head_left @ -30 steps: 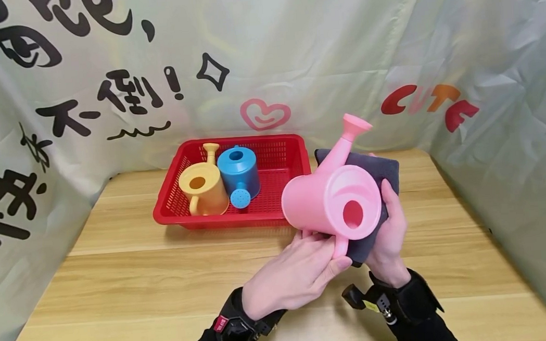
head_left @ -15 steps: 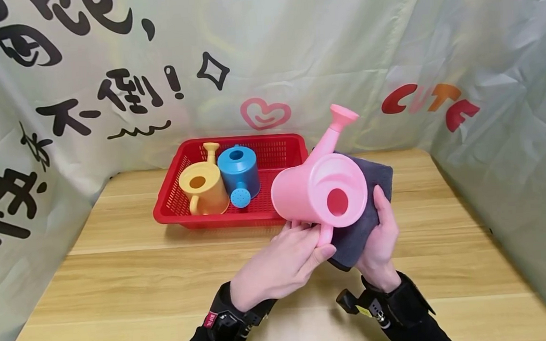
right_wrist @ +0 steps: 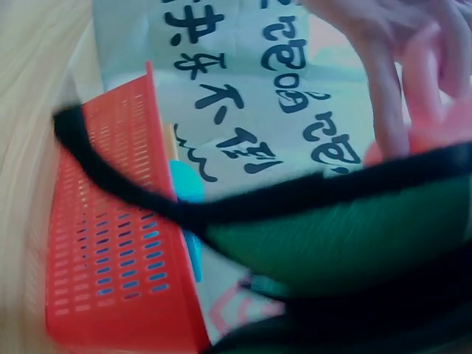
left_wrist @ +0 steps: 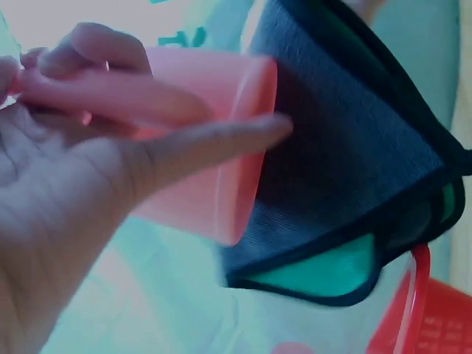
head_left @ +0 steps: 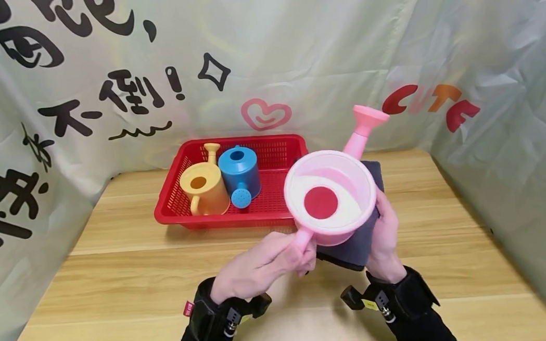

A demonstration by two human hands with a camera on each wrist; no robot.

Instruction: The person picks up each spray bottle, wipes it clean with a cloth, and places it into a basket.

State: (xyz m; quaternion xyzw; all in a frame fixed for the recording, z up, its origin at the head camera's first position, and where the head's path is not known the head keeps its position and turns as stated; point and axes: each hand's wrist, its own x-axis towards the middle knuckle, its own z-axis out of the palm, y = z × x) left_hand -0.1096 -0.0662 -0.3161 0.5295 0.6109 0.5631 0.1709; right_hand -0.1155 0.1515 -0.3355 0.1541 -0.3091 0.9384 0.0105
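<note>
A pink toy watering can [head_left: 352, 199] is held up over the table, its opening tilted toward the head camera and its sprinkler spout pointing up and right. By its handle my left hand [head_left: 264, 262] grips it, with the thumb stretched along the side in the left wrist view. My right hand [head_left: 383, 231] holds a dark grey cloth [head_left: 348, 252] against the can's right side and underside. Black edging and a green inner face of the cloth [right_wrist: 354, 236] show in the right wrist view. The right fingers behind the cloth are hidden.
A red plastic basket [head_left: 229, 221] stands at the back, left of the pink can. Inside it are a yellow watering can [head_left: 214, 195] and a blue watering can [head_left: 249, 166]. A printed cloth backdrop [head_left: 331, 47] encloses the wooden table [head_left: 144, 282].
The pink can has first shifted left, then turned so its opening faces up more and its spout swings right. The left hand has rotated with the handle; the cloth has stayed against the can.
</note>
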